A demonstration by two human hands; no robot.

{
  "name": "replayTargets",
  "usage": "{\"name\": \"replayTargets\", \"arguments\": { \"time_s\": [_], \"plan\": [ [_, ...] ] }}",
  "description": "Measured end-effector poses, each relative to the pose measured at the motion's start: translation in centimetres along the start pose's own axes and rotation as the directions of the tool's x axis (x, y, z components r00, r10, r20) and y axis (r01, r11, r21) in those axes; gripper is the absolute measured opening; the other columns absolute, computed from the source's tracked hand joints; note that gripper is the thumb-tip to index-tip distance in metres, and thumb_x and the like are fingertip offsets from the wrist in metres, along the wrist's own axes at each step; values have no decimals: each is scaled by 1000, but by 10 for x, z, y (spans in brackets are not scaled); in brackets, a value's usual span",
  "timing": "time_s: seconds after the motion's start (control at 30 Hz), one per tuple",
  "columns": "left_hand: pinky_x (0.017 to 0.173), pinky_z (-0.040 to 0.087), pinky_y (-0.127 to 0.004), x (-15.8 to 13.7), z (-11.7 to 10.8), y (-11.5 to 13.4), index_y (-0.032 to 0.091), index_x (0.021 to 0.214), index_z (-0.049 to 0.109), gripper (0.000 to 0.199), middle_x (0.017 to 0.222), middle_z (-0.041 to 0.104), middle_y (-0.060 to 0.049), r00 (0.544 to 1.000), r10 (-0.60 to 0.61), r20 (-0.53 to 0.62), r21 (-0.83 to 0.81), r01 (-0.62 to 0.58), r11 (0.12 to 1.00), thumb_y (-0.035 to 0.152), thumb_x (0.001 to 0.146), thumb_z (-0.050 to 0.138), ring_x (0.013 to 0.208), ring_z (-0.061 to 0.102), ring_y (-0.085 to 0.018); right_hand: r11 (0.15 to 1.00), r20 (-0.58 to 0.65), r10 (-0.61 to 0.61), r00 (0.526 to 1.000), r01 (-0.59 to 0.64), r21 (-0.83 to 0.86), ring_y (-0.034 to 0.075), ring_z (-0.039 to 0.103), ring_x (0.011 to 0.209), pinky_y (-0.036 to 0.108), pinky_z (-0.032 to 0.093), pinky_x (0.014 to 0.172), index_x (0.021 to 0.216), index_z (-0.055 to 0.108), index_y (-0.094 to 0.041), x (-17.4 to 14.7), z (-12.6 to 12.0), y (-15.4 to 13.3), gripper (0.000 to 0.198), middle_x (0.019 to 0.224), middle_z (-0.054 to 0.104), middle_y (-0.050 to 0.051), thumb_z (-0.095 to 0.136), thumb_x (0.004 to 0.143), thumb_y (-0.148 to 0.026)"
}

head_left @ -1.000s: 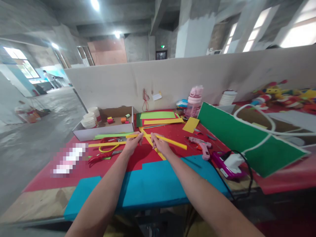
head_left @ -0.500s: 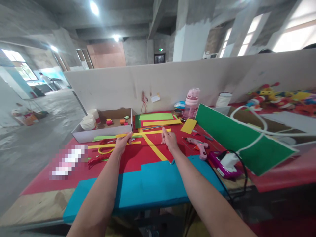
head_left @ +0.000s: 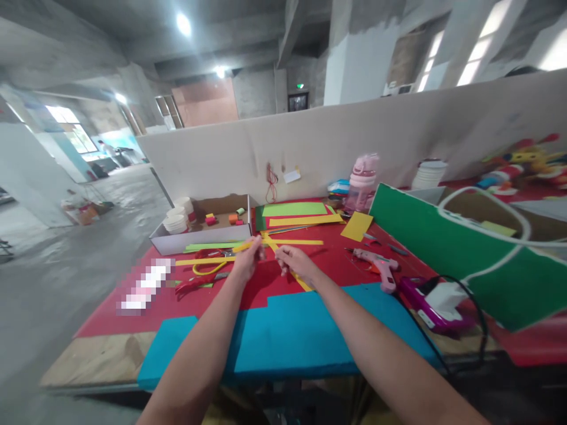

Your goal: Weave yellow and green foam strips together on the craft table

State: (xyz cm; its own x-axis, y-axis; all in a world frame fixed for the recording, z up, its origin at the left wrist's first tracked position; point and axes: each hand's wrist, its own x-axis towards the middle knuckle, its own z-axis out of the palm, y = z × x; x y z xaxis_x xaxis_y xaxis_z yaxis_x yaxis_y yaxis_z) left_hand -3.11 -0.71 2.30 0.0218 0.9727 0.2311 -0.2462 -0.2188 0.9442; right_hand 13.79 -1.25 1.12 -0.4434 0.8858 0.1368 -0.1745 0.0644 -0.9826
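left hand (head_left: 249,257): fingers pinching a yellow strip (head_left: 301,242), its short end out to the left, the long run reaching right. probably gripped off-centre to steady the strip and leave its length accessible.

right hand (head_left: 296,260): just beside it, over a diagonal yellow strip (head_left: 303,282); fingers curled loosely, thumb near forefinger. cannot tell whether they pinch anything.

layout: glue gun (head_left: 374,258) lies right of the right hand, nozzle pointing left, power strip (head_left: 414,291) near behind its grip; likely set there for reach and cord length. red-handled pliers (head_left: 188,288) lie left of the left hand. white box (head_left: 199,241) at rear left holds paper cups (head_left: 176,221) and small coloured rolls, presumably to keep them from scattering.

edges: blue slab (head_left: 283,339) lines the front of the bench (head_left: 100,357), under the forearms. grey partition (head_left: 319,141) bounds the back, green panel (head_left: 425,239) the right. red covering (head_left: 334,268) shows between right hand and glue gun, the easiest side for sideways movement; leftward, tools and strips crowd in.
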Motion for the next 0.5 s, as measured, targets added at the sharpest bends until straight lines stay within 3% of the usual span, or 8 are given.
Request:
{"name": "replayTargets", "arguments": {
  "time_s": [0.1, 0.3, 0.5],
  "plan": [
    [45, 31, -22, -5, 10, -8, 16, 62, 50, 38, 48, 51, 3, 992, -13, 127, 130, -4, 992, 48, 77, 64, 42, 45, -8, 995, -10, 58, 998, -57, 87, 6, 43, 42, 21, 47, 45, 71, 55, -17, 0, 7, 1, 47, 54, 50, -6, 65, 69, -63],
    [45, 34, -23, -5, 6, -4, 17, 58, 48, 38, 47, 51, 3, 987, -74, 144, 101, 59, 993, 47, 75, 67, 42, 45, -8, 979, -68, 64, 996, -50, 198, 8, 41, 43, 23, 48, 50, 67, 59, -17, -2, -4, -3, 48, 50, 46, -4, 60, 72, -65],
    [47, 36, -24, -9, 12, -3, 17, 58, 49, 43, 46, 50, 2, 981, -85, 174, 110, 67, 992, 53, 77, 61, 42, 46, -9, 995, -132, 19, 991, -6, 101, 9, 43, 44, 22, 47, 50, 57, 56, -19, -4, 5, 1, 45, 48, 45, -5, 63, 70, -62]
  ]
}}
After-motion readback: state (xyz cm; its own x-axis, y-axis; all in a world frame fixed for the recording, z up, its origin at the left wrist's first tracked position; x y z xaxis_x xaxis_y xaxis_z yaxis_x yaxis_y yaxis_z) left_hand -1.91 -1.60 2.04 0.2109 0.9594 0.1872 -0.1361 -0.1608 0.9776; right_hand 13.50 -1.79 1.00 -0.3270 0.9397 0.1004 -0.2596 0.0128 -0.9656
